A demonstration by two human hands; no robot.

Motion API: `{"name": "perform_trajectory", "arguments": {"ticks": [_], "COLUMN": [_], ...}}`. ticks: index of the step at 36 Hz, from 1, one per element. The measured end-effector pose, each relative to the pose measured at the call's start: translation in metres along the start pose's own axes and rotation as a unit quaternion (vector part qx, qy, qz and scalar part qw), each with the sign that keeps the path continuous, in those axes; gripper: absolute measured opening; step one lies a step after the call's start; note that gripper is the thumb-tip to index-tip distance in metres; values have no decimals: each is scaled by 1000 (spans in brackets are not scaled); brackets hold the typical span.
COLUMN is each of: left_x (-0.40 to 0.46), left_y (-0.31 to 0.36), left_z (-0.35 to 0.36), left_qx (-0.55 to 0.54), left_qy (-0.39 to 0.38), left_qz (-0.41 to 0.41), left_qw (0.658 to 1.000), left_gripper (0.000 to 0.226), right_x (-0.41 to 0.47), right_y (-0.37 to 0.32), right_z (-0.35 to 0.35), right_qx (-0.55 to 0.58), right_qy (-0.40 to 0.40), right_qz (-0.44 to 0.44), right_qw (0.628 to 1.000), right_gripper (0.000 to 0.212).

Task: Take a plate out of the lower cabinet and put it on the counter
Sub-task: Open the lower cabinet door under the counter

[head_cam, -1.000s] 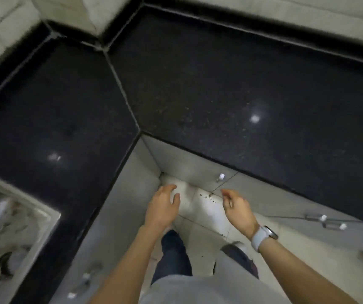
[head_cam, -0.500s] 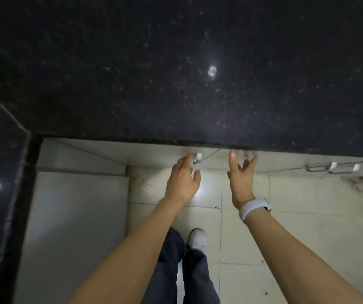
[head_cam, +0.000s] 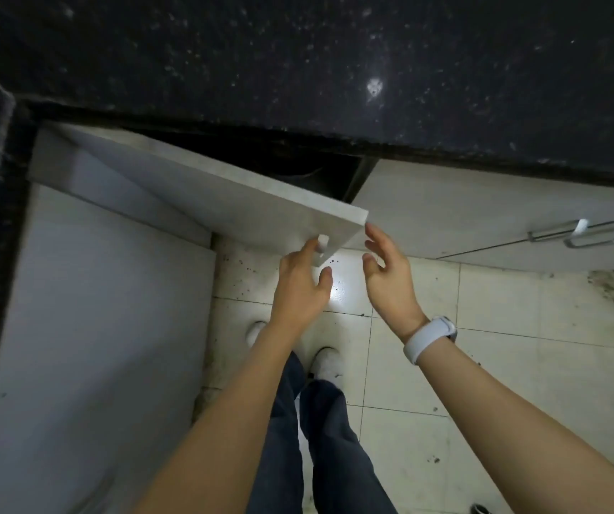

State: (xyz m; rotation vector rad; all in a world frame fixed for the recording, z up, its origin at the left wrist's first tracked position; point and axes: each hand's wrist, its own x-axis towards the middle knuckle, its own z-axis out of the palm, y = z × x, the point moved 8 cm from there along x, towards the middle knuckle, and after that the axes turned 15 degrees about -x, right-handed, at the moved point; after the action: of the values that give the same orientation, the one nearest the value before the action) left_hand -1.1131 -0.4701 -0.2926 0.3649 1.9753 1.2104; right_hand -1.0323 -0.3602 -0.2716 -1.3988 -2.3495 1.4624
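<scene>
A pale lower cabinet door [head_cam: 223, 194] is swung partly open under the black speckled counter [head_cam: 298, 61]. My left hand [head_cam: 303, 287] grips the small white handle [head_cam: 323, 243] near the door's free corner. My right hand [head_cam: 389, 280] hovers open just right of that corner, its fingertips close to the door's edge. Behind the door a dark cabinet interior [head_cam: 286, 157] shows, with a curved rim faintly visible inside. No plate can be made out.
To the right a shut cabinet door [head_cam: 483, 205] carries a metal bar handle [head_cam: 580, 233]. A pale cabinet front [head_cam: 93, 346] runs down the left under the counter's corner. The tiled floor [head_cam: 502, 346] is dirty, with my shoes [head_cam: 327, 361] below.
The cabinet door was shut half a second ago; it now stands swung out towards me with my left hand on its handle. My right hand has drawn back a little from the cabinet front.
</scene>
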Motion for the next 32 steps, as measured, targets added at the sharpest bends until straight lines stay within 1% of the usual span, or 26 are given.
{"name": "perform_trajectory", "arguments": {"ticks": [2,5,7,9,10,12,14,17,20,22,27,32], "left_x": [-20,-50,-70,-92,-104,-124,-140,-151,-163,-172,-187,-188], "left_y": [-11,-31,-38,-37,-32,-17,-5,2,-5,-11,-12,-10], "left_z": [-7,-21,-38,-59,-71,-92,-109,-128,-147,-159,-186,-199], "left_qx": [12,4,-26,-84,-115,-175,-211,-185,-127,-102,-16,42], "left_qy": [0,10,41,94,123,167,188,188,204,208,219,230], "left_qz": [-2,-19,-44,-71,-68,-35,-1,18,6,-7,-35,-66], "left_qw": [1000,1000,998,990,983,970,959,964,971,973,975,970], "left_gripper": [38,32,32,35,37,40,45,54,60,61,58,59], "right_x": [-21,-52,-73,-92,-101,-117,-132,-150,-166,-171,-168,-153], "right_y": [-9,-9,-7,-6,-6,-7,-10,-21,-34,-40,-44,-51], "right_z": [11,28,40,52,59,74,89,111,132,143,155,142], "right_qx": [-42,-83,-97,-115,-125,-146,-166,-182,-188,-197,-193,-180], "right_qy": [-37,-80,-114,-147,-161,-187,-215,-259,-300,-313,-302,-255], "right_qz": [-58,-100,-125,-144,-151,-159,-164,-177,-186,-183,-141,-106], "right_qw": [997,988,981,972,967,958,948,932,917,911,923,944], "right_gripper": [46,43,44,45,45,48,50,51,53,50,42,37]}}
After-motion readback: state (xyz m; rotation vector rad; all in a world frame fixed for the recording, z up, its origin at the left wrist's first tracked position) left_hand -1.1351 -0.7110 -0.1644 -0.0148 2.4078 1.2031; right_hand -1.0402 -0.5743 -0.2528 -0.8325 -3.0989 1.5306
